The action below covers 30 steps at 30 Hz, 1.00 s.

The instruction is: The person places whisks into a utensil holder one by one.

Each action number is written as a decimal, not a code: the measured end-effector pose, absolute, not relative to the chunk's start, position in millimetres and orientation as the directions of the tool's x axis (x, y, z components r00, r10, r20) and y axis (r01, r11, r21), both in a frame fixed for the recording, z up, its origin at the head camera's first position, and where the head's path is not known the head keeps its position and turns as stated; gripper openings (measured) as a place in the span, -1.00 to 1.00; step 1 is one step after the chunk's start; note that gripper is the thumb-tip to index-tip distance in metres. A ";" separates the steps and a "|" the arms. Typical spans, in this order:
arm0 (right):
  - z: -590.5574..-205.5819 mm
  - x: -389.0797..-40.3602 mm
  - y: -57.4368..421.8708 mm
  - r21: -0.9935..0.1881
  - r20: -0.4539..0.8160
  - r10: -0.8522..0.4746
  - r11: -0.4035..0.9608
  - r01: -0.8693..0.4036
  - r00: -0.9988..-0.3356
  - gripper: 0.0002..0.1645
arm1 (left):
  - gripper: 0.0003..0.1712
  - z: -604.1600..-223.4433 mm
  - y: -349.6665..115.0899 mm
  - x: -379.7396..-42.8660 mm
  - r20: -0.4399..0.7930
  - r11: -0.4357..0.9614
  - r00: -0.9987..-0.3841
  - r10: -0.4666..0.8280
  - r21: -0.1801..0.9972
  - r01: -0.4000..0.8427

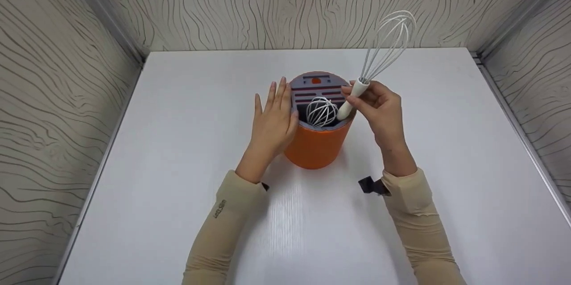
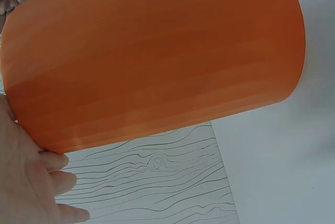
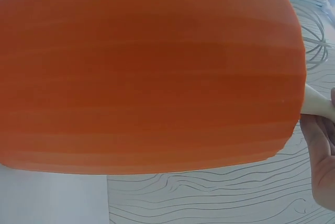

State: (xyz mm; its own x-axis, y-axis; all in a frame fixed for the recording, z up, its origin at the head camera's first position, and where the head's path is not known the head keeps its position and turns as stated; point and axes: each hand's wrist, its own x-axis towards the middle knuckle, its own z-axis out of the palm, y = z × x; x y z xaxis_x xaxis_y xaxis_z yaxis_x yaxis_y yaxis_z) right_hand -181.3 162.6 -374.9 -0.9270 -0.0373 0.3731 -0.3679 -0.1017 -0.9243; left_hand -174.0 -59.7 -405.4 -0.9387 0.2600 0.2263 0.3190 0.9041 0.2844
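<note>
An orange utensil holder [image 1: 316,146] with a grey slotted top stands upright on the white table. My left hand [image 1: 274,124] rests against its left side with the fingers straight. In the left wrist view that hand's fingers [image 2: 64,182] lie along the orange wall. My right hand [image 1: 383,109] pinches the white handle of a whisk [image 1: 357,93] at the right of the rim. The handle's lower end dips at the front opening, and the wire loops tilt up and to the right. A second whisk [image 1: 322,112] sits in that opening, wire head up, its handle hidden inside.
The white table [image 1: 169,142] runs back to a wood-patterned wall [image 1: 250,8]. Similar panels stand at the left and right, with metal edging [image 1: 526,142] along the table's sides. A small black device [image 1: 372,185] is at the right wrist.
</note>
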 end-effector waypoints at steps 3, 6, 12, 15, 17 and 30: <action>-376.4 -181.1 162.5 -0.929 0.363 -0.047 -0.100 -0.357 -0.931 -0.60 | -0.31 -405.1 -59.7 -174.0 0.231 0.906 -0.937 0.260 0.276 0.320; -377.3 -181.1 162.7 -0.934 0.348 -0.054 -0.109 -0.341 -0.936 -0.58 | -0.32 -405.1 -60.1 -173.8 0.235 0.907 -0.937 0.259 0.274 0.320; -377.0 -181.9 164.7 -0.936 0.338 -0.056 -0.124 -0.329 -0.939 -0.58 | -0.32 -405.2 -60.3 -173.5 0.237 0.903 -0.936 0.260 0.284 0.323; -375.9 -182.4 167.0 -0.939 0.336 -0.069 -0.097 -0.329 -0.939 -0.58 | -0.32 -405.1 -60.0 -173.7 0.237 0.903 -0.936 0.260 0.283 0.323; -374.8 -182.5 168.6 -0.944 0.330 -0.082 -0.057 -0.326 -0.940 -0.60 | -0.32 -405.1 -59.8 -173.6 0.236 0.904 -0.936 0.260 0.282 0.322; -367.9 -182.1 173.7 -0.953 0.303 -0.138 -0.017 -0.304 -0.943 -0.54 | -0.31 -405.8 -59.7 -173.7 0.242 0.901 -0.935 0.259 0.289 0.324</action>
State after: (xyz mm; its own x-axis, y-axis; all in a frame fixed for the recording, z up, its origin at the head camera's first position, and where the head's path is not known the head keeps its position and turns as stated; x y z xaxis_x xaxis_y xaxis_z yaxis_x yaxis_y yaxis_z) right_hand -182.1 173.7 -367.9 -0.9430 -0.1375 0.3029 -0.3036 -0.0166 -0.9527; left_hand -173.7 -59.7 -405.8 -0.9353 0.2585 0.2417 0.3237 0.9010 0.2889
